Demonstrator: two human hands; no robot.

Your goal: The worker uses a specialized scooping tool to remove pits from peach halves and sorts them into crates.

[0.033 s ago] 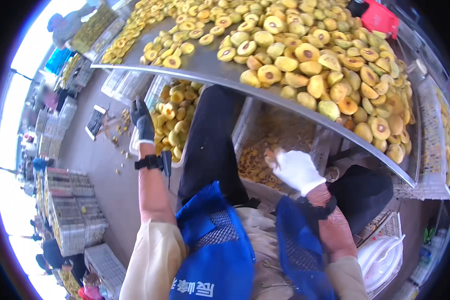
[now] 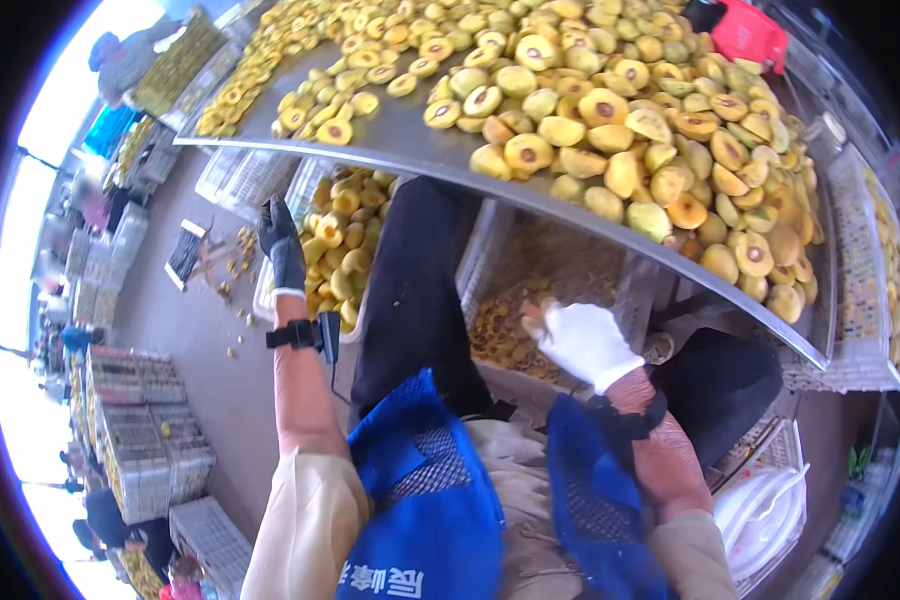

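Observation:
My left hand point(image 2: 280, 240), in a dark glove, is by the left rim of a white crate point(image 2: 262, 300) of halved yellow stone fruit point(image 2: 338, 235). Its fingers stretch away from me, and nothing shows in them. My right hand point(image 2: 582, 338) wears a white glove with bare fingertips. It hovers over a crate point(image 2: 475, 262) with brown and yellow scraps point(image 2: 510, 335) in the bottom, between my knees. Those fingers are curled together; what they hold, if anything, is too blurred to make out. Many more fruit halves point(image 2: 610, 140) cover the metal table point(image 2: 410, 135) in front.
The table's metal edge point(image 2: 610, 222) runs above both crates and my knees. A red container point(image 2: 750, 35) stands at the far right. Stacked crates point(image 2: 150, 430) and fallen fruit bits point(image 2: 240, 255) lie to the left. A white bag point(image 2: 765, 515) sits in a crate at lower right.
The whole view has shifted slightly. Both hands keep nearly the same places, with no visible taking hold or letting go.

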